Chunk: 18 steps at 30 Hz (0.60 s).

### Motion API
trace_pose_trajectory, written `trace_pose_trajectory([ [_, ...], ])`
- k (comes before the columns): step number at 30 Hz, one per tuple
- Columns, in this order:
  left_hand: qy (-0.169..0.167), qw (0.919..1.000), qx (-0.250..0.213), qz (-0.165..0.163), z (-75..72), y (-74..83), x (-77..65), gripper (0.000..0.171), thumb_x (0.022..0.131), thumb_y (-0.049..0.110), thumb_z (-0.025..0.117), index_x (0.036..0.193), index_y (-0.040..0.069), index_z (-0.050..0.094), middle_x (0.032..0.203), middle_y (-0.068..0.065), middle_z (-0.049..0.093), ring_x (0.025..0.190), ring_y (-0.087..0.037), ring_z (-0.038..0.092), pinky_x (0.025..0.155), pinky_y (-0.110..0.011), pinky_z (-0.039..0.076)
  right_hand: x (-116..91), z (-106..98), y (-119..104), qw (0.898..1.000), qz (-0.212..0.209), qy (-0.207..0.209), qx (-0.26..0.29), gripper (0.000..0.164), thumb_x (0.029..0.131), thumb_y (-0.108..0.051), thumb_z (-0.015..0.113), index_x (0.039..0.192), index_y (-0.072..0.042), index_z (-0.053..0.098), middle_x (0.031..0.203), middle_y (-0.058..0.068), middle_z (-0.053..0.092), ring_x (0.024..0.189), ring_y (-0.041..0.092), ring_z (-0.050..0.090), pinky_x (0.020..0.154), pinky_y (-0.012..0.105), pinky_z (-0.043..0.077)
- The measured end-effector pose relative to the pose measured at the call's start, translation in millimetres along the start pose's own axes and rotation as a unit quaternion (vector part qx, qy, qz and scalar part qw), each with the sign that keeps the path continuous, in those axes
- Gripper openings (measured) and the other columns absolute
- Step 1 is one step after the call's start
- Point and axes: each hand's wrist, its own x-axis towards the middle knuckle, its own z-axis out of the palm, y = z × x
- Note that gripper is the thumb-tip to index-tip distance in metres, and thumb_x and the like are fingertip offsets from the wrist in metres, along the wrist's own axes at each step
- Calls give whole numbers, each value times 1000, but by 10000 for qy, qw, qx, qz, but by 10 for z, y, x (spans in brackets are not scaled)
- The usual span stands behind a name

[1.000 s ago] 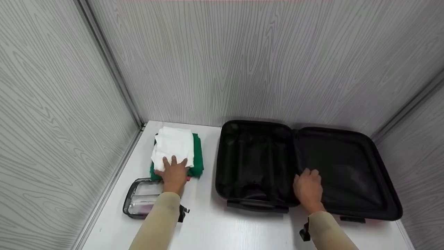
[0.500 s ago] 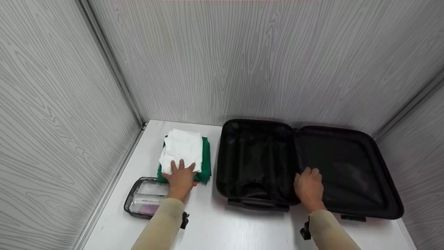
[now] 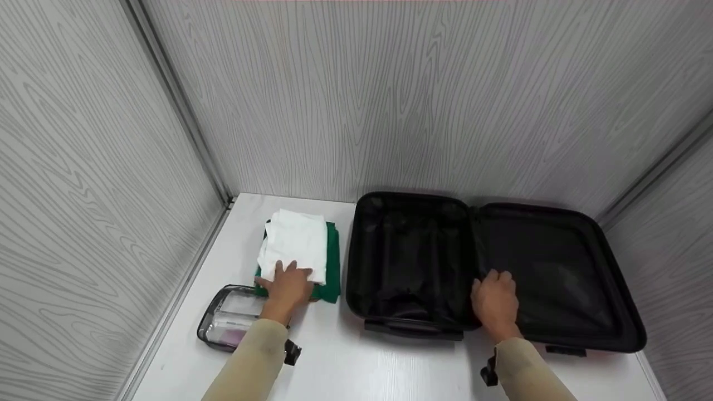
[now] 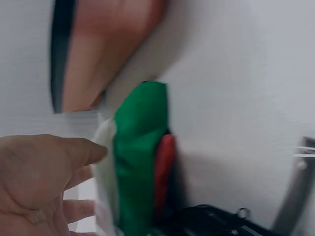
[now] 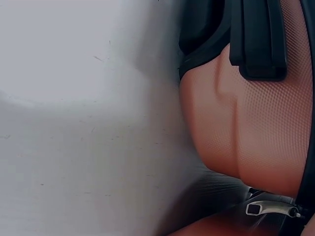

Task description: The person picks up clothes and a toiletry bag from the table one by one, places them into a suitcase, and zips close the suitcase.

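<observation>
My left hand (image 3: 288,288) rests at the near edge of a folded white cloth (image 3: 295,239), fingers spread over it. Under the white cloth lies folded green fabric (image 3: 333,262). The left wrist view shows my thumb against the white layer's side, with a red piece (image 4: 165,157) beneath the green. Just left of that wrist is a clear zip pouch (image 3: 228,320) with black trim, partly hidden by the sleeve. My right hand (image 3: 494,303) grips the middle edge of a black-lined suitcase (image 3: 412,262), fingers curled over where its two halves meet; its fingertips are hidden.
The suitcase lies spread flat, its right half (image 3: 557,278) near the right wall. In the right wrist view its outer shell (image 5: 246,128) looks salmon-coloured, with a metal zip pull (image 5: 270,209). Grey wood-grain walls (image 3: 390,100) close off the white table (image 3: 379,367) at the back and sides.
My left hand and the cloth stack have shifted right and slightly nearer, mostly in the first half second. My right hand and the suitcase stay in place.
</observation>
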Motion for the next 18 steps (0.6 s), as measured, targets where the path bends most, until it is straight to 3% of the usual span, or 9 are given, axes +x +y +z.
trace_pose_trajectory([
  [3, 528, 9981, -314, -43, -144, -133, 76, 32, 102, 11, 56, 125, 6, 77, 131, -22, 71, 129, -49, 58, 102, -79, 41, -5, 10, -9, 10000, 55, -37, 75, 38, 105, -18, 61, 112, 19, 58, 103, 35, 53, 92, 53, 59, 65, 64, 56],
  [5, 1026, 9934, -501, -121, -225, -251, 152, 30, 101, 7, 54, 121, -1, 76, 122, -26, 73, 115, -50, 64, 93, -67, 52, 0, 15, -13, 9998, 152, -74, 140, 40, 105, -20, 61, 114, 19, 58, 105, 35, 53, 94, 52, 59, 68, 65, 56],
  [7, 1330, 9880, -727, -297, -277, -382, 226, 31, 103, 8, 55, 125, -6, 71, 122, -31, 69, 111, -52, 63, 91, -62, 54, 5, 14, -15, 9995, 233, -126, 187, 41, 105, -21, 61, 115, 18, 58, 106, 34, 53, 96, 52, 59, 70, 65, 55],
  [9, 1272, 9859, -966, -505, -319, -488, 290, 39, 105, 13, 56, 133, -13, 62, 127, -38, 63, 115, -56, 60, 97, -62, 51, 12, 11, -12, 9993, 269, -146, 215, 41, 105, -21, 60, 115, 19, 59, 106, 34, 53, 96, 52, 58, 71, 65, 55],
  [11, 972, 9849, -1212, -758, -340, -561, 335, 50, 107, 21, 57, 139, -17, 54, 131, -42, 58, 120, -58, 58, 102, -63, 48, 16, 3, -6, 9992, 289, -167, 234, 41, 106, -22, 60, 114, 18, 59, 106, 33, 53, 96, 51, 58, 71, 65, 55],
  [15, 421, 9822, -1440, -1132, -343, -604, 397, 57, 106, 30, 60, 132, -21, 56, 128, -42, 61, 119, -56, 62, 100, -63, 51, 19, -24, 0, 9989, 323, -259, 213, 41, 105, -22, 60, 114, 18, 59, 106, 33, 53, 96, 51, 59, 73, 65, 55],
  [18, 435, 9794, -1459, -1325, -337, -577, 425, 52, 104, 28, 63, 127, -19, 62, 123, -38, 67, 115, -53, 66, 97, -60, 54, 41, -70, -5, 9982, 375, -441, 171, 43, 105, -24, 61, 115, 18, 59, 107, 35, 54, 96, 52, 60, 75, 65, 54],
])
